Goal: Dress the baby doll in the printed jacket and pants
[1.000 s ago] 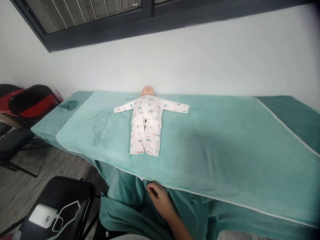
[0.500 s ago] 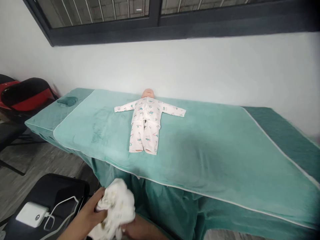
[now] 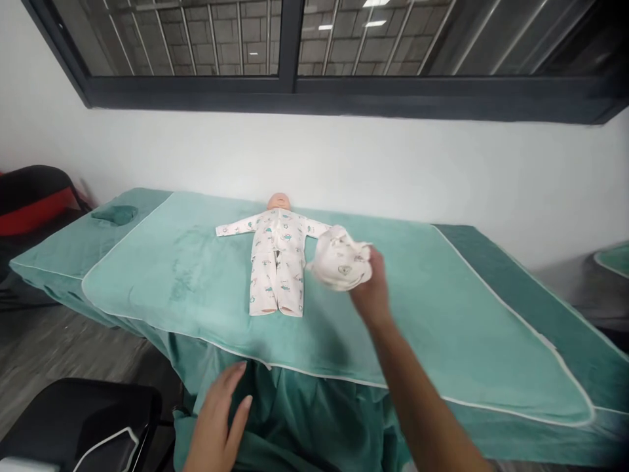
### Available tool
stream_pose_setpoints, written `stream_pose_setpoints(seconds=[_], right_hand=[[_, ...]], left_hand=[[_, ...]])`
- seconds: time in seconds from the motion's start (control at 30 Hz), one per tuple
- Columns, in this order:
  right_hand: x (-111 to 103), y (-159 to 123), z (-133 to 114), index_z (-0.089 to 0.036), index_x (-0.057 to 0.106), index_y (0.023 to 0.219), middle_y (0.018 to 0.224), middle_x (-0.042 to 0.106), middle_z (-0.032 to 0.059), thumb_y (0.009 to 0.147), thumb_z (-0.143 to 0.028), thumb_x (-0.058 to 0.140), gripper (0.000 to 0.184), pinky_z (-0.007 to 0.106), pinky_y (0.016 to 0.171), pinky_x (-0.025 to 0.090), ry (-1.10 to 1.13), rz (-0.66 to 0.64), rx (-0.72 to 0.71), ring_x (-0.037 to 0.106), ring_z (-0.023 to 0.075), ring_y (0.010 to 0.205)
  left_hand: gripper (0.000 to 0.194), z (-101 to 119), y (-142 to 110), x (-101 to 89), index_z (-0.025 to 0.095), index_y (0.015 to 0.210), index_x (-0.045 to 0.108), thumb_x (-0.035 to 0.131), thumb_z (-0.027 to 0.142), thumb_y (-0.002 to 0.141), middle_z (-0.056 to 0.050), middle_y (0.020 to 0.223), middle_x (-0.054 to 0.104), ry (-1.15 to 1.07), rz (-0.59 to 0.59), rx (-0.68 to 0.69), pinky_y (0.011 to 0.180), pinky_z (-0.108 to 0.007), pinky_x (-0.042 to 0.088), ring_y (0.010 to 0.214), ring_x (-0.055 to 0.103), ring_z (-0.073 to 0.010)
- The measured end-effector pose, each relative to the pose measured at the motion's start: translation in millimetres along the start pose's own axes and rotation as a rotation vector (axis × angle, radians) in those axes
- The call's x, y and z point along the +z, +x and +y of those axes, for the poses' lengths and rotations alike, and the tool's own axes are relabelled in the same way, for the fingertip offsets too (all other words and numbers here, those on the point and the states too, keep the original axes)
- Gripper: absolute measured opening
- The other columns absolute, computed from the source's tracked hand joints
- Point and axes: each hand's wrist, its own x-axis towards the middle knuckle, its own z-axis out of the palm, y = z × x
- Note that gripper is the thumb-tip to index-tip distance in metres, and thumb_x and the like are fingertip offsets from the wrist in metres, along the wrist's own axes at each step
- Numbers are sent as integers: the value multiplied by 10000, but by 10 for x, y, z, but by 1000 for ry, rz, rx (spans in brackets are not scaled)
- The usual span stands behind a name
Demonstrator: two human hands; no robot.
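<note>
A baby doll point(image 3: 275, 269) in white patterned pyjamas lies on its back on a teal towel point(image 3: 417, 314) spread over a bed, arms out, head toward the wall. My right hand point(image 3: 372, 288) reaches out over the towel and grips a bunched white patterned cloth point(image 3: 340, 264), held just right of the doll and covering the end of its sleeve. My left hand point(image 3: 221, 419) hovers low at the bed's near edge, fingers stretched out, holding nothing.
A small dark green bundle point(image 3: 115, 214) rests at the bed's left end. A black seat point(image 3: 83, 426) with a white cable stands at lower left. A red-and-black chair point(image 3: 34, 196) sits at far left. A white wall and a dark window frame point(image 3: 314, 92) run behind the bed.
Both hands held the white cloth low near the seat; now my right hand alone has carried it up beside the doll, and my left hand has let go.
</note>
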Motion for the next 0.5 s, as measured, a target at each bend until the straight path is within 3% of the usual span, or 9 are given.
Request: stream_pose_setpoints(seconds=[0.1, 0.2, 0.3, 0.4, 0.5], right_hand=[[-233, 346, 447, -222, 544, 1426, 1368, 544, 205, 902, -459, 661, 587, 507, 1001, 504, -371, -21, 88, 520, 366, 1292], [-222, 344, 854, -217, 490, 1518, 1467, 475, 257, 909, -455, 655, 675, 530, 927, 517, -645, -382, 240, 557, 425, 1261], [-223, 293, 1134, -216, 386, 1608, 1502, 465, 279, 939, -483, 616, 755, 510, 912, 512, -730, -665, 242, 583, 439, 1260], [-415, 375, 1150, -226, 352, 1631, 1500, 515, 271, 919, -573, 618, 835, 449, 826, 527, -746, -765, 226, 667, 402, 1140], [-519, 460, 869, -246, 519, 1530, 1230, 712, 236, 901, -670, 585, 761, 466, 715, 514, -888, -651, 285, 712, 399, 902]], left_hand=[[492, -144, -71, 164, 329, 1472, 569, 587, 288, 982, -77, 1417, 689, 16, -43, 56, 974, -378, 653, 1275, 691, -263], [462, -247, -25, 300, 326, 1446, 591, 579, 279, 986, -70, 1404, 697, 8, -48, 49, 991, -382, 646, 1268, 695, -252], [447, -319, 208, 338, 315, 1425, 601, 588, 261, 982, -71, 1390, 702, -9, -50, 94, 1032, -393, 623, 1277, 684, -246], [401, -362, 652, 311, 292, 1370, 632, 586, 217, 978, -79, 1340, 720, -50, -2, 166, 1038, -388, 604, 1244, 690, -235], [305, -317, 1297, 333, 251, 1259, 678, 538, 188, 995, -95, 1275, 725, -140, 123, 167, 1039, -398, 579, 1214, 684, -228]])
